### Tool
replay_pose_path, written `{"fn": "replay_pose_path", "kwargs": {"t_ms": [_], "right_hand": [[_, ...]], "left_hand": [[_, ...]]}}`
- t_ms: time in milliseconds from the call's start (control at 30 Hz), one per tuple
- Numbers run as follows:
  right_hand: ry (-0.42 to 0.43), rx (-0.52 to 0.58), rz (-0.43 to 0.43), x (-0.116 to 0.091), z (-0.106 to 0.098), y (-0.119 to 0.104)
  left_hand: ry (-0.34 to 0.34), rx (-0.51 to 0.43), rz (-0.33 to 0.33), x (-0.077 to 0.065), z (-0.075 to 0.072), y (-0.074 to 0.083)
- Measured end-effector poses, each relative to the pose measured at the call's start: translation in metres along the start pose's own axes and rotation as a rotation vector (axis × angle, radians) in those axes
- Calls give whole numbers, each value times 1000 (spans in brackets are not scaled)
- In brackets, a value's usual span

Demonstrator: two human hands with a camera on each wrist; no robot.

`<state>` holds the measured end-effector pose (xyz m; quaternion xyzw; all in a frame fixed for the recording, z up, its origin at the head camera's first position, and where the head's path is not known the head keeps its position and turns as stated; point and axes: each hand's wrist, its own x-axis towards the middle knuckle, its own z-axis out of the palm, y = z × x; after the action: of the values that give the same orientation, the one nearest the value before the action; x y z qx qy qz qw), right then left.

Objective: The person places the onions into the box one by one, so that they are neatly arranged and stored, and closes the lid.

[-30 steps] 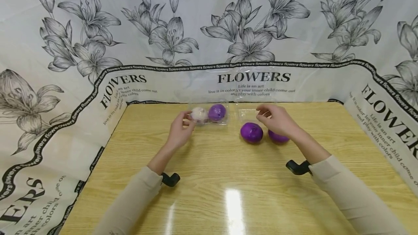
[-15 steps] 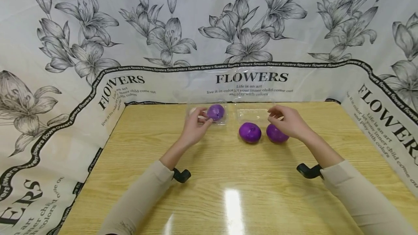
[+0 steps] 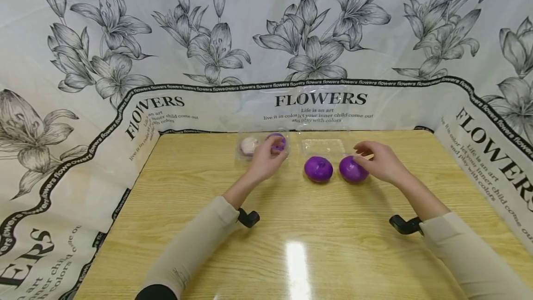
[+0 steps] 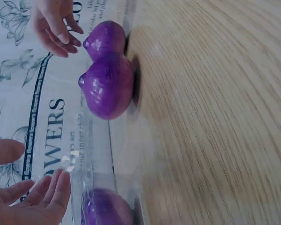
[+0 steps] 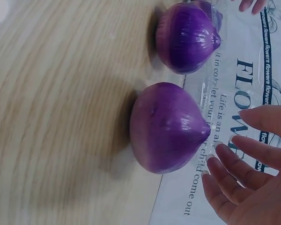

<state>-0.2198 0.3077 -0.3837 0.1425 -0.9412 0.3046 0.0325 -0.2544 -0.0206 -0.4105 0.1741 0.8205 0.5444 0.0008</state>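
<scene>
My left hand (image 3: 268, 155) hovers over a clear plastic box (image 3: 240, 155), fingers loosely bent and holding nothing. Inside that box sit a round white bulb (image 3: 249, 146) and a purple onion (image 4: 107, 208), the onion partly covered by my fingers in the head view. Two more purple onions stand on the table to the right: a left one (image 3: 318, 169) and a right one (image 3: 351, 170). Just above and beside the right onion is my right hand (image 3: 381, 162); in the right wrist view its spread fingers (image 5: 243, 152) face the onion's pointed tip without gripping it.
Behind the two loose onions stands a second clear plastic box (image 3: 322, 146) with its lid raised against the cloth. A flower-printed cloth (image 3: 320, 59) walls the back and sides of the wooden table (image 3: 266, 216).
My left hand has moved right, from beside the white bulb to over the boxed purple onion. My right hand has drifted right and slightly down, uncovering the right onion. The onions stay put.
</scene>
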Motion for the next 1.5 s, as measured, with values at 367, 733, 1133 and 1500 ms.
{"fn": "replay_pose_path", "kwargs": {"t_ms": [367,733,1133,1500], "right_hand": [[-39,12,20,-6,4,13],[-56,-3,25,-6,5,22],[-103,12,4,-5,13,31],[-114,4,47,-5,17,35]], "left_hand": [[-76,0,-75,11,35,10],[-145,73,-165,19,51,11],[-116,111,-213,27,70,1],[13,159,-252,30,86,-5]]}}
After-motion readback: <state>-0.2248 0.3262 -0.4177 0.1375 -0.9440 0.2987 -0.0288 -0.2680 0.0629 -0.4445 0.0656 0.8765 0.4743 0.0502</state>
